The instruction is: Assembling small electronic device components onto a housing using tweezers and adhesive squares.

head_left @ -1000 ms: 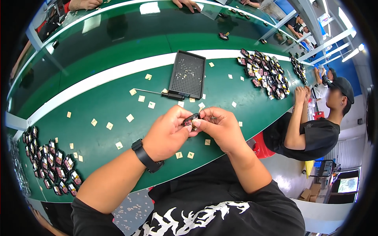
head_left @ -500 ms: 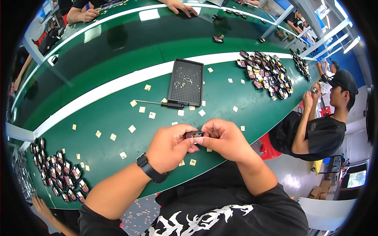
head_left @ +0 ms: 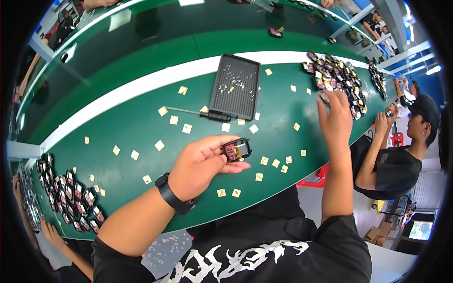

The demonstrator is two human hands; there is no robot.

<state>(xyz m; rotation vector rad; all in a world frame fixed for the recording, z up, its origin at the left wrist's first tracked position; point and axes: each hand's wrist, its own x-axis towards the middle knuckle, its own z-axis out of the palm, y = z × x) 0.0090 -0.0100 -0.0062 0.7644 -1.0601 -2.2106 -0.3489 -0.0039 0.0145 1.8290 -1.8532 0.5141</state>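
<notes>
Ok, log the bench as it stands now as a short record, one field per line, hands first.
Left grip: holding a black-framed electronic module, its grey window facing up
Right grip: at the near edge of the right-hand module pile; whether it holds one is unclear
Left side: smaller module pile
Tray: black, perforated, with small pale bits in it
Screwdriver: black-handled, lying beside the tray's near-left corner
Scattered: pale yellow squares
Surface: green worktable
</notes>
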